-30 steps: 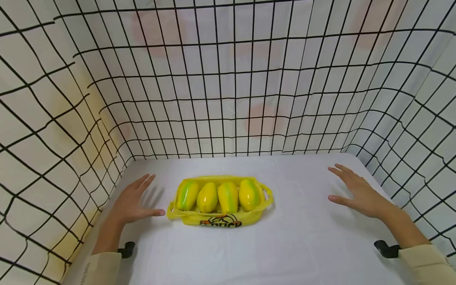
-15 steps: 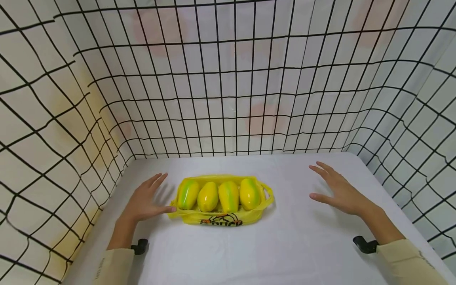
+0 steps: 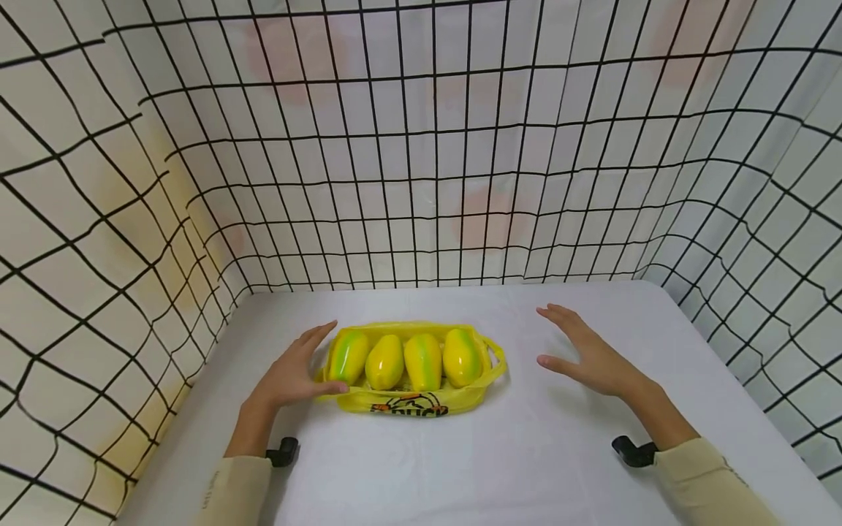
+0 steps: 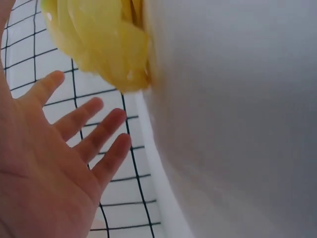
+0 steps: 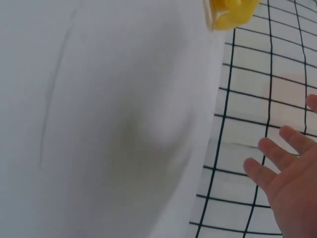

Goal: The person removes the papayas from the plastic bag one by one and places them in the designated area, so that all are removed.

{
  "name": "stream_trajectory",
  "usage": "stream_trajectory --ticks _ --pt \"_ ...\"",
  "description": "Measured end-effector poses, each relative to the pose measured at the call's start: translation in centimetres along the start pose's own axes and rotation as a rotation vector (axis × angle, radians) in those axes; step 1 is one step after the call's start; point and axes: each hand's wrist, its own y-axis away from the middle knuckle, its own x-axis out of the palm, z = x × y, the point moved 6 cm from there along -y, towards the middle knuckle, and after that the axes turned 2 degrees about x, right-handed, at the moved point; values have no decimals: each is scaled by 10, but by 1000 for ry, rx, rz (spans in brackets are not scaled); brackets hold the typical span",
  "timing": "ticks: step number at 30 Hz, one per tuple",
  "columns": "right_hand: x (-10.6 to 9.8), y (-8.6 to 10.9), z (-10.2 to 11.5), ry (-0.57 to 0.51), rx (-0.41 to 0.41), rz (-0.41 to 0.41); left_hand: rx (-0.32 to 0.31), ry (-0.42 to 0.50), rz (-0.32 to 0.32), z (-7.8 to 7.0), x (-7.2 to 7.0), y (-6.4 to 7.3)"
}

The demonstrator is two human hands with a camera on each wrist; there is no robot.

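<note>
A yellow plastic bag (image 3: 460,400) with black lettering lies open on the table, its handle loop at the right end. Inside it stand several yellow-green mangoes (image 3: 385,363) in a row. My left hand (image 3: 289,376) is at the bag's left end, fingers spread and thumb across the bag's front left corner in the head view; whether it touches cannot be told there. In the left wrist view a gap shows between the fingers and the bag (image 4: 106,44). To the right of the bag my right hand (image 3: 588,361) hovers with fingers extended, holding nothing.
A white-covered table (image 3: 460,475) carries the bag. Black grid netting (image 3: 434,157) over white walls rises at the back and both sides. A black wrist camera (image 3: 634,451) sits on the right wrist and another camera (image 3: 283,452) on the left.
Both hands have moved inward toward the bag, the left one rightward up to its left end, the right one leftward. The bag and mangoes have stayed in place.
</note>
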Motion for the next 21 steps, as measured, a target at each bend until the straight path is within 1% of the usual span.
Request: stream_trajectory --ticks 2,5,9,12,17,21 --pt "6 -3 4 -9 -8 -4 8 25 4 -4 3 -1" --pt "16 -8 11 -54 -15 1 14 61 11 -7 6 -2" --pt "27 -13 23 -138 -32 14 17 142 25 -10 10 -2" --pt "34 -18 32 -173 -57 15 10 194 37 -11 12 -4" --pt "47 -26 47 -214 -69 2 12 235 38 -11 16 -6" --pt "59 -29 58 -252 -82 19 21 241 40 -9 20 -6"
